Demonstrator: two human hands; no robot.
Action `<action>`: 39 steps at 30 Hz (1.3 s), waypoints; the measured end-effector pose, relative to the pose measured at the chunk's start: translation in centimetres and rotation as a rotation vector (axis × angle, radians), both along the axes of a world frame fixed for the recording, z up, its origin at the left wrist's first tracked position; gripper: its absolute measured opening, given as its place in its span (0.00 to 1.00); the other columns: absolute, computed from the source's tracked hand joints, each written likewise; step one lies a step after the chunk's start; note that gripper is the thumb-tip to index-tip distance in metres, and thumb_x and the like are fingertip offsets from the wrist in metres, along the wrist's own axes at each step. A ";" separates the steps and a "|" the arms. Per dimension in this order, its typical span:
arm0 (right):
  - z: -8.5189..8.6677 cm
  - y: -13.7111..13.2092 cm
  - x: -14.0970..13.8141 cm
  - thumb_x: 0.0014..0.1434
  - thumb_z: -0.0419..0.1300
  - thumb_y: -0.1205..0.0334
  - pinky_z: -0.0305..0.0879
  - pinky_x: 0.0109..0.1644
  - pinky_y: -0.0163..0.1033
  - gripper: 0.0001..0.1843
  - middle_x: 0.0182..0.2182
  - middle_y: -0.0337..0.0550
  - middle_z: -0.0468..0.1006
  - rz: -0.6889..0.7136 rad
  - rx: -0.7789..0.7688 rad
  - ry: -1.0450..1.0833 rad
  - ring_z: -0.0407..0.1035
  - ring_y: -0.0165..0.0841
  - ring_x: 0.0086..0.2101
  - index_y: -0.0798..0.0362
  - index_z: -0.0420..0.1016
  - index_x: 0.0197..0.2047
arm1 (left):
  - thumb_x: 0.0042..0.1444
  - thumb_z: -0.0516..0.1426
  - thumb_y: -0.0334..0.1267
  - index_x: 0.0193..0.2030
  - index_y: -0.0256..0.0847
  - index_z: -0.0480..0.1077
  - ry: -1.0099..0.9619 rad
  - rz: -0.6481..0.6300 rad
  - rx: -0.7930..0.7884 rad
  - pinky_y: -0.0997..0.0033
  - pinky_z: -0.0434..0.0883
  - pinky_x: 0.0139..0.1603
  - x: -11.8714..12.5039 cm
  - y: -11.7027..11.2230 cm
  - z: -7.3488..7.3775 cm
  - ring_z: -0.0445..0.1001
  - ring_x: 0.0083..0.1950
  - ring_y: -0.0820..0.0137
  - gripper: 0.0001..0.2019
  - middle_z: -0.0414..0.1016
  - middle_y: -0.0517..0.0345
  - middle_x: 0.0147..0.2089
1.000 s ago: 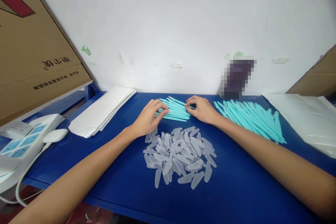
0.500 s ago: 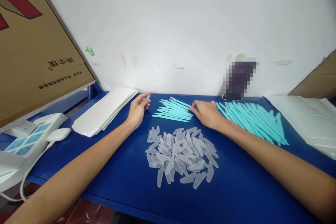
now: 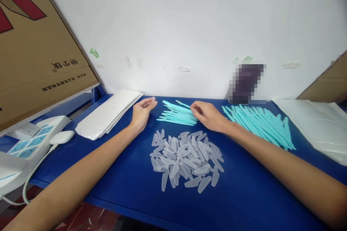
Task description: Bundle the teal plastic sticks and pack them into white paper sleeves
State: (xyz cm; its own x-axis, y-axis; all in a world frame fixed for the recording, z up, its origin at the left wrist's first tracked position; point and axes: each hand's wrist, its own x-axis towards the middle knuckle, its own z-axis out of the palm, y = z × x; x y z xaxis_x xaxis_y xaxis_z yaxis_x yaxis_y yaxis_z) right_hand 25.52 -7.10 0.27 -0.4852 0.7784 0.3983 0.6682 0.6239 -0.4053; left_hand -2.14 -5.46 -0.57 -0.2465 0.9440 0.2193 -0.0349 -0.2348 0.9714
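My left hand (image 3: 142,113) pinches a small translucent plastic cap (image 3: 154,99) between thumb and fingers, at the left of a small pile of turquoise eyebrow razors (image 3: 177,115). My right hand (image 3: 207,115) is closed at the right end of that pile. Its fingertips grip the end of a turquoise razor (image 3: 170,105) that points left toward the cap. Nearer to me lies a loose heap of similar translucent caps (image 3: 187,158). Right of my right hand, a larger pile of turquoise razors (image 3: 260,124) is partly behind my forearm.
White plastic envelopes (image 3: 108,113) lie on the blue table (image 3: 121,187) at the left, near a power strip (image 3: 35,144) with a white plug and cable. A white sheet or bag (image 3: 317,126) lies at the right. A pixelated dark object (image 3: 246,83) leans on the wall.
My right hand has moved slightly left, bringing a razor leftward over the small pile. My left hand has turned a little, and the cap now points upward at its fingertips.
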 end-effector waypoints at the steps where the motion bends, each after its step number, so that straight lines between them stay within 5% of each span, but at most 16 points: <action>1: -0.1 -0.1 -0.1 0.68 0.47 0.60 0.56 0.35 0.39 0.10 0.30 0.40 0.74 0.002 0.019 0.015 0.65 0.33 0.29 0.50 0.65 0.36 | 0.39 0.71 0.41 0.38 0.37 0.78 -0.001 -0.006 -0.004 0.68 0.68 0.41 0.1 0.0 0.1 0.77 0.43 0.64 0.18 0.82 0.50 0.41; 6: -1.1 -0.2 -0.2 0.72 0.40 0.57 0.55 0.37 0.41 0.14 0.28 0.39 0.71 -0.070 0.083 0.011 0.64 0.34 0.28 0.49 0.61 0.39 | 0.50 0.67 0.47 0.30 0.38 0.77 0.072 -0.074 0.025 0.68 0.67 0.43 0.1 -0.2 0.2 0.76 0.46 0.63 0.13 0.81 0.51 0.38; 12: -1.3 -0.4 -0.3 0.72 0.38 0.57 0.55 0.31 0.39 0.14 0.23 0.37 0.67 -0.195 0.082 0.136 0.60 0.34 0.22 0.50 0.63 0.45 | 0.48 0.68 0.47 0.35 0.39 0.79 0.079 -0.081 0.041 0.70 0.65 0.38 -0.2 0.1 -0.1 0.72 0.36 0.70 0.14 0.79 0.55 0.33; 20: -1.3 -0.7 -0.8 0.71 0.45 0.57 0.64 0.45 0.41 0.14 0.38 0.48 0.78 -0.118 0.110 0.185 0.72 0.39 0.39 0.51 0.70 0.43 | 0.50 0.66 0.43 0.34 0.38 0.76 0.110 -0.124 0.010 0.70 0.66 0.38 -0.2 -0.1 -0.1 0.73 0.34 0.70 0.10 0.79 0.55 0.31; 27: -1.2 -1.2 -0.5 0.70 0.48 0.58 0.63 0.44 0.42 0.15 0.36 0.46 0.75 -0.171 0.183 0.274 0.69 0.38 0.37 0.51 0.75 0.47 | 0.50 0.67 0.53 0.36 0.38 0.78 0.204 -0.237 0.002 0.69 0.66 0.37 -0.1 -0.3 0.0 0.73 0.33 0.69 0.18 0.81 0.52 0.33; 39: -1.2 -1.2 -0.4 0.70 0.50 0.57 0.62 0.42 0.42 0.14 0.35 0.44 0.74 -0.130 0.186 0.310 0.68 0.37 0.36 0.51 0.75 0.47 | 0.53 0.64 0.55 0.32 0.37 0.77 0.283 -0.209 0.021 0.72 0.64 0.36 -0.1 -0.4 0.1 0.69 0.31 0.72 0.20 0.80 0.54 0.32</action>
